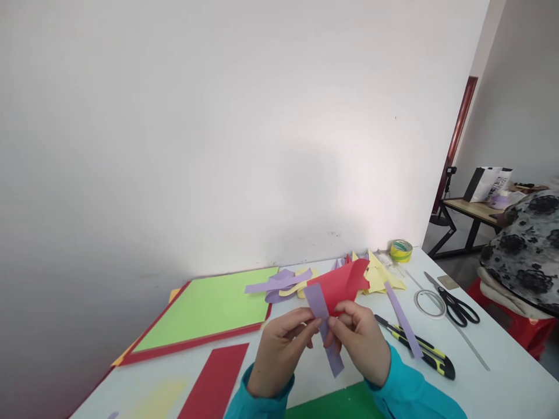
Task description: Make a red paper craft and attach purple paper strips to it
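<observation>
A purple paper strip (316, 299) is pinched between the thumb and fingers of my left hand (279, 348). My right hand (360, 342) pinches the same strip from the other side, its fingertips close to my left thumb. The strip slants down between both hands, its lower end hanging below them. Directly behind it, a red paper piece (343, 284) with a folded, notched far end extends up and to the right. My fingers partly cover where the red paper meets the strip, so I cannot tell if the two are joined.
Right of my hands lie a utility knife (443, 365), another purple strip (404, 323), a tape ring (430, 304), black scissors (456, 308) and a steel ruler (474, 348). Light green paper (205, 311), red paper (213, 381) and green paper (336, 406) lie left and in front. Yellow tape (400, 251) stands by the wall.
</observation>
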`<state>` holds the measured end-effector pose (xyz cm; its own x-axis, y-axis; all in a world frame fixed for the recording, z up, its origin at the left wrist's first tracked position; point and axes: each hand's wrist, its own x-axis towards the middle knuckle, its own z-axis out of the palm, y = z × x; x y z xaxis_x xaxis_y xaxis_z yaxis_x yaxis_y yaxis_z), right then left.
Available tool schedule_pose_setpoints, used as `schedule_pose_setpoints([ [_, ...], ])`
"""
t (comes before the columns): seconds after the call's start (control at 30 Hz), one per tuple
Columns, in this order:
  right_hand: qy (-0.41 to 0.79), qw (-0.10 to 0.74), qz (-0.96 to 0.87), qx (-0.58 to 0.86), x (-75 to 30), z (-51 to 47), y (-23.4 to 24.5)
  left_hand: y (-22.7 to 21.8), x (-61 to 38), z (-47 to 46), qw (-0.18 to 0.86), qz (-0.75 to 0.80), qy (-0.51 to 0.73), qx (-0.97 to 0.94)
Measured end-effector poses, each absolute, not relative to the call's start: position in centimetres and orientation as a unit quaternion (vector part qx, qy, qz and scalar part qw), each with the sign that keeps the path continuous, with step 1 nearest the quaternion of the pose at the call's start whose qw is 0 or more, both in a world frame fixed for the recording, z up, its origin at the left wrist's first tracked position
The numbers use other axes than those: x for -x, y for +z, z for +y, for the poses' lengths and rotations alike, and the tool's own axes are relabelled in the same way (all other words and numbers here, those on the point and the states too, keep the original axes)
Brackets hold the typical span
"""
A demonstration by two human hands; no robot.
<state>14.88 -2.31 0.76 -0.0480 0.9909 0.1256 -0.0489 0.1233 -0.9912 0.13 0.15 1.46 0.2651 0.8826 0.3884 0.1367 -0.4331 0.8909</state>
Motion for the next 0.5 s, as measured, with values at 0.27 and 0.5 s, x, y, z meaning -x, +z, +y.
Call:
schedule_pose_setpoints([
  [0.27,0.452,0.555,-0.545,0.437,-14.8,-2.5,1.0,2.6,-0.1,-0.1,0.431,0.356,0.459,-0.691],
  [0.5,0.448,0.555,-0.548,0.438,-14.9,-2.5,1.0,2.0,-0.2,-0.1,0.425,0.384,0.459,-0.679],
])
